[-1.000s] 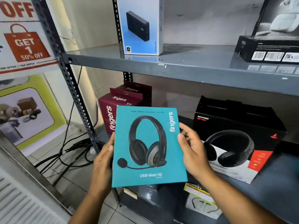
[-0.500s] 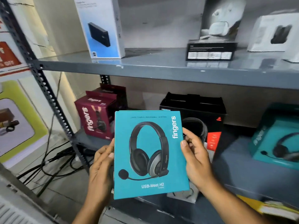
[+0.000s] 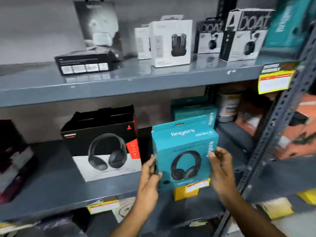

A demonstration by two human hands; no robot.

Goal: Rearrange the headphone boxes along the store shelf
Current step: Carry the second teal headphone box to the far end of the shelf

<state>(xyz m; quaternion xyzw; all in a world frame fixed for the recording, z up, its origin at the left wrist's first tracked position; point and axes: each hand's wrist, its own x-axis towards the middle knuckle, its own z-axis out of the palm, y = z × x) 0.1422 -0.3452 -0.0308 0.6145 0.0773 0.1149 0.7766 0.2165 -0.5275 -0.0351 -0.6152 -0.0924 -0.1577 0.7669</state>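
Note:
A teal "fingers" headphone box stands upright over the front of the lower grey shelf. My left hand grips its left edge and my right hand grips its right edge. Another teal box stands right behind it. A black headphone box stands just to the left, with a narrow gap between the two. A dark red box sits blurred at the far left.
The upper shelf carries a black box, white earbud boxes and black-and-white boat boxes. A perforated steel upright rises on the right. A tin can stands at the back. Yellow price tags hang on the shelf edges.
The view has swung right along the shelf. The teal box has moved from in front of me to the right of the black box, in front of the other teal box, tilted back.

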